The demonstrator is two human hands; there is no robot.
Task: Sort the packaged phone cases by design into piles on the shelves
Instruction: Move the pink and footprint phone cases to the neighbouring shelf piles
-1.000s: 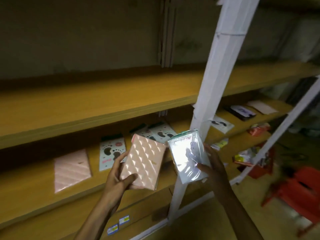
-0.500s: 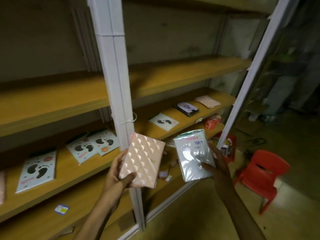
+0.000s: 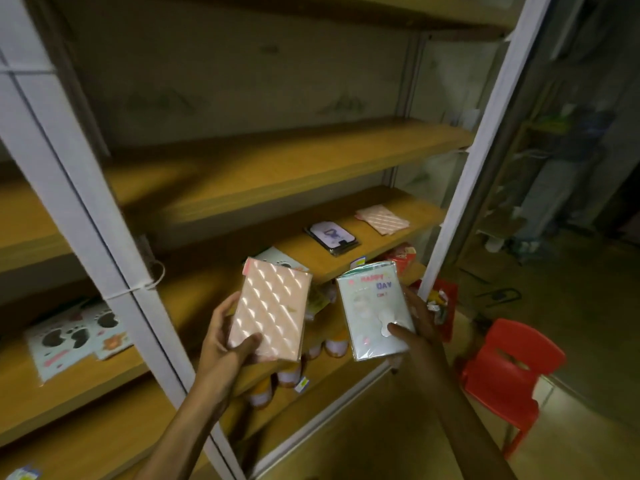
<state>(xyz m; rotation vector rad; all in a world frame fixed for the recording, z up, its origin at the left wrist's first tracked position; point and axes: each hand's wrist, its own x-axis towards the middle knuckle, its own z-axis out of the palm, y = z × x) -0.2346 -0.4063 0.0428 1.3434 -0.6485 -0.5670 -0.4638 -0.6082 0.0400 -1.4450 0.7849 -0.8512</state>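
Your left hand [image 3: 221, 337] grasps the pink quilted case [image 3: 268, 311], your right hand [image 3: 420, 323] the pale one [image 3: 374, 315]; lay pink squarely on the far-right pink pile [image 3: 382, 220].

Dim, yellowish light, glare on held packages [image 3: 270, 313] — blurred, edges bowed

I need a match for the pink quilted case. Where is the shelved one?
In the head view, the pink quilted pile lies at the middle shelf's right end, beside the dark case.
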